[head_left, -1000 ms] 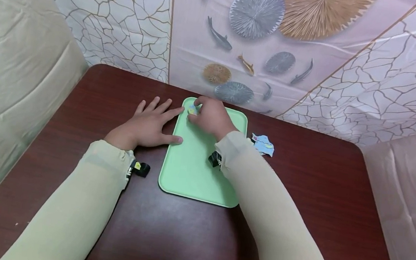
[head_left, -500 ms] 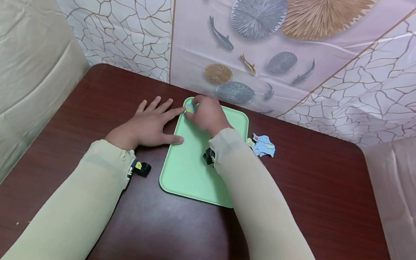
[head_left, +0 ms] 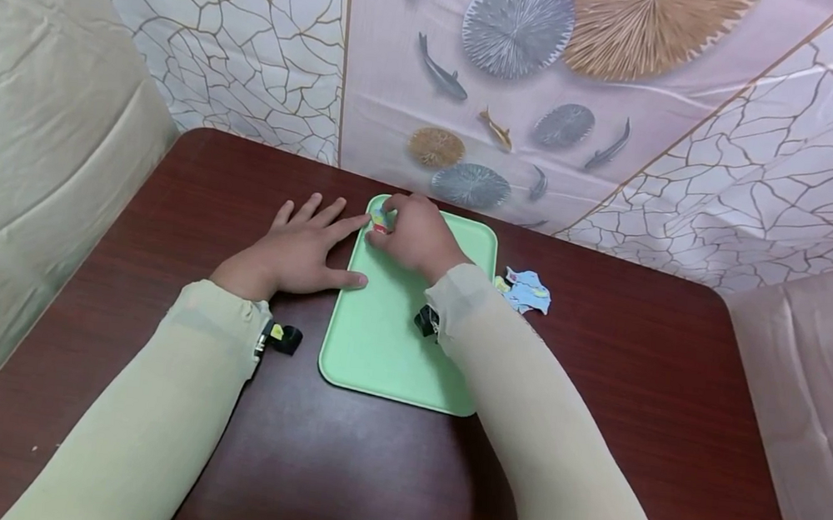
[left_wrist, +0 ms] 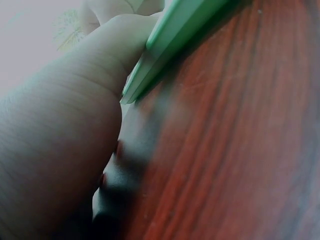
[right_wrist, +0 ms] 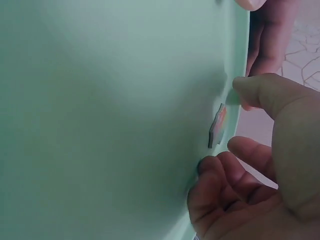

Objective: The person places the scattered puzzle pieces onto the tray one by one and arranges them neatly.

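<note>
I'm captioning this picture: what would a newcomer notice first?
Probably the pale green tray, near the middle of the head view. The right hand is at a small colourful piece in the tray's far left corner. Light-blue pieces lie on the table, right of the tray.

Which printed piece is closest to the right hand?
The piece near the far left corner of the green tray, beside the right hand; the other pieces lie right of the tray.

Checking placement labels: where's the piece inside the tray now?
Head view: the piece is in the far left corner of the tray, just left of the right hand.
</note>
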A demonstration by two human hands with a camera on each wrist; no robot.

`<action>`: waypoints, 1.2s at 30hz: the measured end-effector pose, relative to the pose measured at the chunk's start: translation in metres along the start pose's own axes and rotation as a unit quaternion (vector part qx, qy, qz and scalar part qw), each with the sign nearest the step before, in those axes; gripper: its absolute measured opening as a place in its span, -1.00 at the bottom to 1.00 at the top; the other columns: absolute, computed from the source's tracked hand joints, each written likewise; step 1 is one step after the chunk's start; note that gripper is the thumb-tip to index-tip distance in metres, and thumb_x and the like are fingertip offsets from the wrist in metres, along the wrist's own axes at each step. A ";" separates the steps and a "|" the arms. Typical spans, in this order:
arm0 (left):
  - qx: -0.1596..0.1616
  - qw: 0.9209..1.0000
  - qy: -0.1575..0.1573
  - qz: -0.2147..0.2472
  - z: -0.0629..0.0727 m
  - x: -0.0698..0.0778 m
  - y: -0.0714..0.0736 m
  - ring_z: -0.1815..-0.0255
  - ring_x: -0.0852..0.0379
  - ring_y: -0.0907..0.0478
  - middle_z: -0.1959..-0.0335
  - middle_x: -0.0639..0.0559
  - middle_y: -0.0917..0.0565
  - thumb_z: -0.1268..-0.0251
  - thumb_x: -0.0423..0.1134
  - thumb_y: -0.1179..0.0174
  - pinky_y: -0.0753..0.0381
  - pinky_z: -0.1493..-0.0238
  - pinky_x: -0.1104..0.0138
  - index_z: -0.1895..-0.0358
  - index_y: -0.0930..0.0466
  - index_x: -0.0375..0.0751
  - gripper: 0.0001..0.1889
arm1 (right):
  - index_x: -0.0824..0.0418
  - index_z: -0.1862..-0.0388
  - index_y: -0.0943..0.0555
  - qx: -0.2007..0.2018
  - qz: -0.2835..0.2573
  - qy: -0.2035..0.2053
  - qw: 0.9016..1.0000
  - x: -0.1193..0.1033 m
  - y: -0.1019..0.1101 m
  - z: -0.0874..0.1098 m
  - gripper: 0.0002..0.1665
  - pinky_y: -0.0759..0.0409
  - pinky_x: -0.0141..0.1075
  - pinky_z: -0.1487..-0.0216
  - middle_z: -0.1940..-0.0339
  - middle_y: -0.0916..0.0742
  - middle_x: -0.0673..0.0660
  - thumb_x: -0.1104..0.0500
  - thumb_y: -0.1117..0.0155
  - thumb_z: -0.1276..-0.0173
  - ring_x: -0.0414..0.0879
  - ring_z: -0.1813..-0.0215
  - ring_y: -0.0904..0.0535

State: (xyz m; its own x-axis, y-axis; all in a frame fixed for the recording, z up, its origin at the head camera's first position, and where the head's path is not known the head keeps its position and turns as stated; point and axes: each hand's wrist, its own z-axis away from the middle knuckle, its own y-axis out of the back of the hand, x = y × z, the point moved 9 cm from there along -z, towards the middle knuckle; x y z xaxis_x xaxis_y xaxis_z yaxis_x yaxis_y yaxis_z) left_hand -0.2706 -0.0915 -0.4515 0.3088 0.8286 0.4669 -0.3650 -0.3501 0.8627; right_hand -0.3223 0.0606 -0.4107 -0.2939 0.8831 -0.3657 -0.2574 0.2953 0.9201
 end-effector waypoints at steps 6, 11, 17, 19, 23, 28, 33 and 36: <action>-0.002 1.000 -0.003 0.000 0.000 0.000 -0.001 -0.94 -0.38 0.42 -0.95 -0.15 0.16 -0.44 0.64 -0.18 0.43 -0.80 -0.42 -0.89 0.08 0.48 0.08 | 0.13 -0.52 -0.63 0.001 0.016 0.023 1.000 0.003 0.007 0.012 -0.34 -0.68 -0.03 -0.38 -0.35 -0.73 0.12 -0.13 -0.42 -0.59 0.02 -0.30 -0.65; -0.002 1.000 -0.004 -0.004 -0.002 0.000 -0.001 -0.94 -0.38 0.43 -0.95 -0.15 0.16 -0.42 0.66 -0.19 0.43 -0.80 -0.42 -0.89 0.09 0.49 0.10 | 0.13 -0.54 -0.60 0.003 0.028 0.040 0.999 0.010 0.019 0.024 -0.32 -0.67 -0.01 -0.42 -0.41 -0.70 0.13 -0.13 -0.43 -0.58 0.06 -0.36 -0.66; -0.004 1.000 0.000 -0.006 -0.003 -0.001 -0.002 -0.94 -0.38 0.42 -0.95 -0.14 0.15 -0.41 0.66 -0.19 0.42 -0.81 -0.41 -0.89 0.09 0.48 0.10 | 0.15 -0.51 -0.61 -0.002 0.035 0.038 0.999 0.025 0.034 0.037 -0.33 -0.66 0.03 -0.44 -0.47 -0.67 0.17 -0.10 -0.45 -0.55 0.09 -0.40 -0.66; -0.005 1.000 0.002 -0.004 -0.003 -0.001 -0.003 -0.94 -0.37 0.42 -0.95 -0.13 0.15 -0.42 0.65 -0.19 0.42 -0.81 -0.40 -0.89 0.09 0.48 0.10 | 0.14 -0.51 -0.62 -0.005 0.043 0.036 0.998 0.031 0.036 0.041 -0.33 -0.64 0.04 -0.48 -0.49 -0.67 0.17 -0.11 -0.45 -0.54 0.09 -0.47 -0.63; -0.006 1.000 0.005 0.001 -0.002 -0.001 -0.003 -0.94 -0.36 0.43 -0.95 -0.13 0.16 -0.43 0.63 -0.21 0.43 -0.81 -0.39 -0.89 0.09 0.48 0.09 | 0.16 -0.49 -0.64 -0.012 0.065 0.039 0.997 0.038 0.042 0.049 -0.34 -0.62 0.03 -0.52 -0.48 -0.69 0.17 -0.11 -0.45 -0.53 0.10 -0.53 -0.60; -0.003 1.000 0.003 0.008 0.000 0.000 0.000 -0.94 -0.37 0.43 -0.95 -0.14 0.16 -0.44 0.61 -0.23 0.44 -0.81 -0.40 -0.89 0.07 0.46 0.09 | 0.18 -0.47 -0.66 -0.016 0.084 0.045 0.995 0.047 0.053 0.059 -0.35 -0.63 0.04 -0.50 -0.46 -0.70 0.19 -0.10 -0.47 -0.53 0.12 -0.48 -0.64; -0.005 1.000 0.001 0.010 0.000 0.000 0.000 -0.94 -0.36 0.44 -0.95 -0.13 0.17 -0.44 0.62 -0.22 0.44 -0.81 -0.39 -0.89 0.08 0.47 0.09 | 0.21 -0.44 -0.67 -0.015 0.091 0.051 0.994 0.061 0.065 0.068 -0.37 -0.63 0.08 -0.48 -0.42 -0.72 0.22 -0.09 -0.45 -0.54 0.16 -0.42 -0.68; -0.004 1.000 0.001 0.010 0.000 0.000 0.000 -0.94 -0.36 0.44 -0.95 -0.13 0.16 -0.44 0.62 -0.22 0.44 -0.81 -0.40 -0.89 0.08 0.47 0.09 | 0.22 -0.41 -0.69 -0.009 0.097 0.055 0.994 0.070 0.072 0.073 -0.39 -0.61 0.11 -0.49 -0.40 -0.72 0.23 -0.09 -0.47 -0.55 0.19 -0.42 -0.67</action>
State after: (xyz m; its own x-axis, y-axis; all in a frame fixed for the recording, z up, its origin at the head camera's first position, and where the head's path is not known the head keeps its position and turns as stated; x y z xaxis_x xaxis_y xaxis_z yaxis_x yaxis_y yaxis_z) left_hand -0.2707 -0.0918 -0.4516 0.2990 0.8224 0.4839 -0.3790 -0.3631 0.8512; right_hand -0.2942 0.1704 -0.3597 -0.4385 0.8773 -0.1953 -0.2017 0.1157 0.9726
